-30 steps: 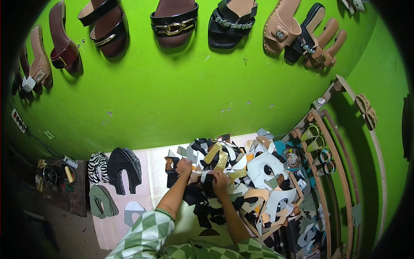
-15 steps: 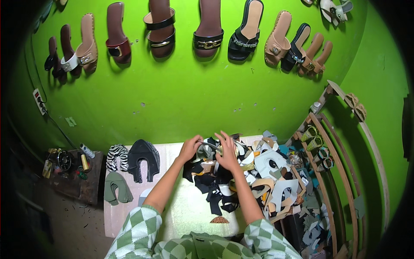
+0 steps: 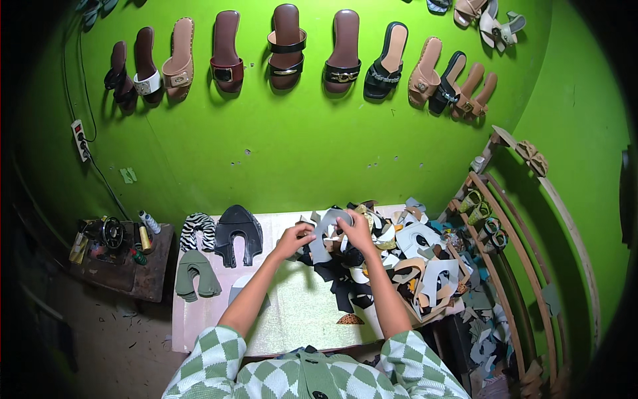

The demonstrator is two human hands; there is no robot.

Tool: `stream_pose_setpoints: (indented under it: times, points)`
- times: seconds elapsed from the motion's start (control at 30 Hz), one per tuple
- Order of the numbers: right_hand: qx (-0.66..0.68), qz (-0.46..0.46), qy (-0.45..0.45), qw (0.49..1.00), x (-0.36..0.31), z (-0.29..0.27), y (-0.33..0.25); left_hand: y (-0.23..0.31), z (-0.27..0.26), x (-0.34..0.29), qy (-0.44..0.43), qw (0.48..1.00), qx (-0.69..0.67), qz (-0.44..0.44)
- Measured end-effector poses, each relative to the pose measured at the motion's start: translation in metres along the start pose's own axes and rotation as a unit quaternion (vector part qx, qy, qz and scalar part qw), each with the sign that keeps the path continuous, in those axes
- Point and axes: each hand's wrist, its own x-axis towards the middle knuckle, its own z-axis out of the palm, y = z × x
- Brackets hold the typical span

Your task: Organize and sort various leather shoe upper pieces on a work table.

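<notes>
A curved grey material piece (image 3: 321,247) is held up over the table between my hands. My right hand (image 3: 357,233) pinches its upper end between thumb and fingers. At its left edge, my left hand (image 3: 293,241) has its fingertips closed on it. Beneath and behind lies a heap of black scraps (image 3: 341,292) mixed with white and tan ones. Left of my left hand are U-shaped cut pieces: a black stack (image 3: 239,229), a zebra-striped stack (image 3: 197,225) and an olive green stack (image 3: 198,276). A pale grey piece (image 3: 239,286) is partly hidden by my left forearm.
Offcuts, including white ones (image 3: 419,239), cover the table's right side and spill beside a wooden rack (image 3: 495,266) holding sandals. A sewing machine table (image 3: 126,272) stands left. Sample sandals (image 3: 286,50) hang on the green wall. A leopard-print scrap (image 3: 350,320) lies near the table's front edge.
The grey piece has turned and now shows its broad face between my hands. My right hand has moved slightly down and right. The whole view has shifted.
</notes>
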Motion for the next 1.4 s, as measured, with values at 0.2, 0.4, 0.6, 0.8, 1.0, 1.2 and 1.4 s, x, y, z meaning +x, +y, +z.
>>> stream_pose_setpoints:
  times: [0.2, 0.4, 0.6, 0.8, 1.0, 1.2, 1.4]
  points:
    - [-0.135, 0.096, -0.013, 0.986, -0.090, 0.021, 0.044, -0.017, -0.005, -0.072, 0.005, 0.987, -0.045, -0.157]
    - [-0.097, 0.153, -0.165, 0.970, -0.191, 0.063, 0.065, -0.036, 0.000, -0.142, -0.051, 0.974, 0.018, -0.221]
    - [-0.031, 0.204, -0.219, 0.954, -0.217, 0.077, 0.084, -0.058, 0.007, -0.182, -0.018, 0.964, -0.011, -0.266]
    - [-0.424, 0.149, -0.041, 0.892, -0.218, 0.113, 0.059, -0.089, 0.015, -0.209, 0.052, 0.959, 0.155, -0.231]
    - [-0.330, 0.093, -0.238, 0.909, -0.226, 0.125, 0.088, -0.067, 0.019, -0.206, -0.120, 0.929, 0.330, -0.114]
    - [-0.272, 0.153, -0.298, 0.902, -0.201, 0.111, 0.100, -0.084, 0.020, -0.195, -0.117, 0.915, 0.364, -0.131]
    - [-0.297, 0.103, -0.160, 0.936, -0.134, 0.081, 0.109, -0.094, 0.016, -0.132, -0.054, 0.925, 0.368, -0.079]
